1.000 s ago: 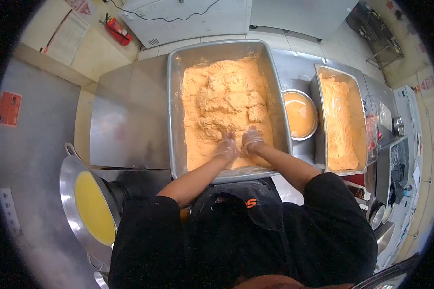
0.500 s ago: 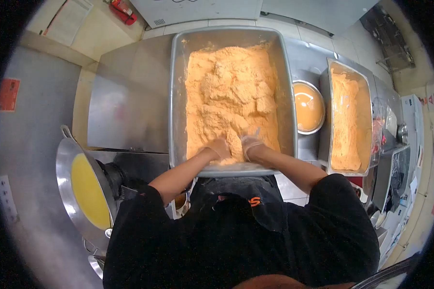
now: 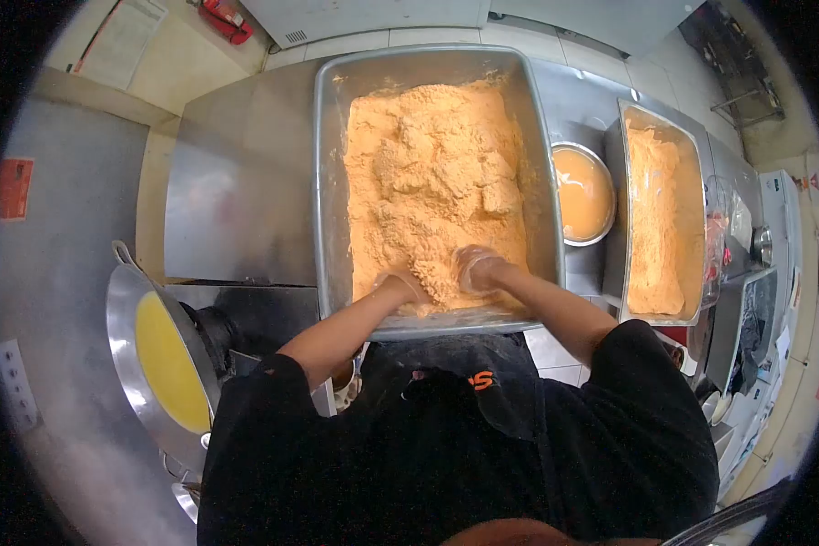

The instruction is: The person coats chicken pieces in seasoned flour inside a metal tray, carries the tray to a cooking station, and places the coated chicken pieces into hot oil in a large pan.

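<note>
Steel counter point(image 3: 237, 196) bears a tub point(image 3: 323, 200); near side, orange powder point(image 3: 441, 173) hides fingertips of left hand point(image 3: 411, 286) and right hand point(image 3: 476, 269); I cannot tell their spread.

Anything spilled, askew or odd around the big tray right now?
Nothing stands out. The orange powder is heaped unevenly but lies within the big tray, the left hand and right hand sunk in it. I see no spill around the bowl beside it.

Orange powder point(image 3: 437, 155) hides fingers of the left hand point(image 3: 413, 288) and right hand point(image 3: 476, 267). Upper left, the red fire extinguisher point(image 3: 227, 21) is cut off.
</note>
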Action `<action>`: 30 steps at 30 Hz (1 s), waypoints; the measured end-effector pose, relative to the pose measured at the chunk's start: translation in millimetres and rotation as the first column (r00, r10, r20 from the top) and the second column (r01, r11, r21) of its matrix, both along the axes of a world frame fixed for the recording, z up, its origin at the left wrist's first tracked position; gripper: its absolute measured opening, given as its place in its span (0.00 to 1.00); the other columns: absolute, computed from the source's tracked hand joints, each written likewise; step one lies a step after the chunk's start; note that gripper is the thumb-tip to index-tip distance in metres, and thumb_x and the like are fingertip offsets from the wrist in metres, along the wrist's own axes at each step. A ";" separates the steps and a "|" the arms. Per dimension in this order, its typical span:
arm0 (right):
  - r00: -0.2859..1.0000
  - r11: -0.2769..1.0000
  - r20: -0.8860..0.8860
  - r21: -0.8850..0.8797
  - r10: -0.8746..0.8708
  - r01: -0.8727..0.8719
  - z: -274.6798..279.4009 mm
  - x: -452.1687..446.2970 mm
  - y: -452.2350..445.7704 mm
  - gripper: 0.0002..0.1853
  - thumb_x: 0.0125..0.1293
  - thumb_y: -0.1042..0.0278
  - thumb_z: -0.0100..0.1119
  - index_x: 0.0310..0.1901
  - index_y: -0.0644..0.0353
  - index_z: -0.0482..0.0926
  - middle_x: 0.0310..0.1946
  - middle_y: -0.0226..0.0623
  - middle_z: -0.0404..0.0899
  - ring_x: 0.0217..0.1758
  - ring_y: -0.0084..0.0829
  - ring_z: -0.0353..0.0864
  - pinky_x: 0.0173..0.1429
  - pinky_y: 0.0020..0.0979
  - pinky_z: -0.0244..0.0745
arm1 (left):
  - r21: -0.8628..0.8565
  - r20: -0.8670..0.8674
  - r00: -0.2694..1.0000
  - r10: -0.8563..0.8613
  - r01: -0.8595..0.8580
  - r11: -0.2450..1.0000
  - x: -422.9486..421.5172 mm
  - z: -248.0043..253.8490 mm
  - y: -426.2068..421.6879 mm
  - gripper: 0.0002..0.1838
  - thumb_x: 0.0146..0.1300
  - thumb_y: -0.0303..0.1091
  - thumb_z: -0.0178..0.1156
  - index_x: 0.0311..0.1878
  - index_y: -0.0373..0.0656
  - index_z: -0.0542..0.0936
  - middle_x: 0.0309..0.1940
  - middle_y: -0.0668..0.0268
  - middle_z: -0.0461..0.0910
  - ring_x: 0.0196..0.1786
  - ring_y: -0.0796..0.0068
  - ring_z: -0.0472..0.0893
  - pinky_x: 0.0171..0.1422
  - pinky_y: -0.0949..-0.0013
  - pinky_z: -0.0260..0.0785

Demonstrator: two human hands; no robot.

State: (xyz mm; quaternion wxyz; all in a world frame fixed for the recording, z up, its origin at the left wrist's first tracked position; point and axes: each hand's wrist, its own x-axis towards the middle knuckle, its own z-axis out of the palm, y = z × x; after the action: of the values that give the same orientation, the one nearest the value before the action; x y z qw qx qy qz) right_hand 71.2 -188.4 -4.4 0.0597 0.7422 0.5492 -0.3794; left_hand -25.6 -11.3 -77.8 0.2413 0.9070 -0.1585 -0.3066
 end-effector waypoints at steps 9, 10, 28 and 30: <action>0.685 0.840 0.594 0.540 -0.421 0.048 -59.9 -46.5 -22.7 0.21 0.52 0.64 0.56 0.47 0.66 0.78 0.38 0.58 0.80 0.44 0.48 0.81 0.49 0.43 0.74 | 0.310 0.257 0.966 0.037 -0.119 0.943 -16.6 43.1 -7.7 0.25 0.57 0.49 0.50 0.47 0.39 0.82 0.52 0.49 0.77 0.56 0.51 0.75 0.63 0.58 0.65; 0.670 0.841 0.605 0.539 -0.431 0.054 -63.8 -50.3 -14.3 0.24 0.51 0.65 0.57 0.50 0.67 0.76 0.38 0.59 0.80 0.43 0.49 0.81 0.47 0.43 0.74 | 0.315 -0.207 0.977 0.050 0.018 0.949 -2.9 55.5 -14.0 0.26 0.56 0.49 0.51 0.48 0.39 0.81 0.53 0.48 0.76 0.57 0.51 0.75 0.62 0.58 0.66; 0.983 0.983 -0.091 -0.100 -0.162 0.153 3.0 -16.8 -1.6 0.19 0.54 0.58 0.53 0.42 0.64 0.80 0.38 0.48 0.82 0.43 0.47 0.81 0.46 0.42 0.75 | 0.285 -0.406 0.910 0.090 0.033 0.958 8.9 15.4 13.7 0.37 0.51 0.35 0.62 0.65 0.34 0.61 0.55 0.42 0.72 0.51 0.52 0.78 0.51 0.57 0.73; 0.962 0.963 -0.047 -0.057 -0.268 0.265 -1.0 -22.0 -7.3 0.18 0.55 0.59 0.53 0.41 0.63 0.81 0.36 0.48 0.82 0.42 0.48 0.82 0.45 0.42 0.75 | 0.319 -0.351 0.936 0.035 0.084 0.944 3.9 54.5 11.1 0.30 0.52 0.31 0.59 0.61 0.36 0.68 0.54 0.45 0.74 0.50 0.53 0.80 0.51 0.57 0.73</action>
State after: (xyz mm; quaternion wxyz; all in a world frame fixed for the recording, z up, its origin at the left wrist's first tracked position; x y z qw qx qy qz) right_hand 49.1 -195.7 -5.4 0.0120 0.7971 0.4361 -0.4175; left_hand -21.8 -0.2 -23.3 0.1072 0.8628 -0.0707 -0.4889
